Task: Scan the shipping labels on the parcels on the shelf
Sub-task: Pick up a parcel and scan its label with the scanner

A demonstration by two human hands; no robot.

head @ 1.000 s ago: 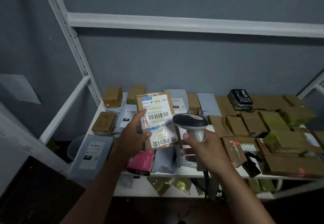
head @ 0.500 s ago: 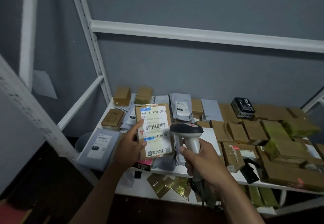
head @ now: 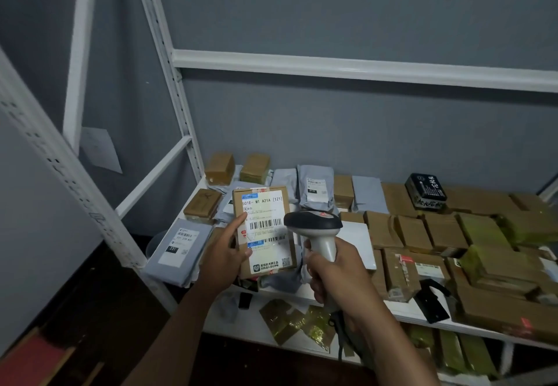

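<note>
Head view: cardboard parcel [head: 264,231] held up over the white shelf [head: 356,236], label facing the camera, scanner [head: 314,225] aimed at it from the right.

Against half a second ago: same grip, same pose of parcel and scanner; shelf frame and near upright [head: 60,174] sitting further right and larger in view. Around: grey mailer bag [head: 178,249] marked 231 overhanging the shelf's left front corner, more grey bags and small brown boxes behind the parcel, a black box [head: 425,191] at the back, rows of brown boxes [head: 444,231] filling the right side, gold-taped packets [head: 305,322] on the tier below. Nothing between scanner head and label. Left hand [head: 225,257] gripping the parcel's left edge, thumb across the label, fingers behind and hidden. Right hand [head: 335,277] clenched round the scanner's handle.
</note>
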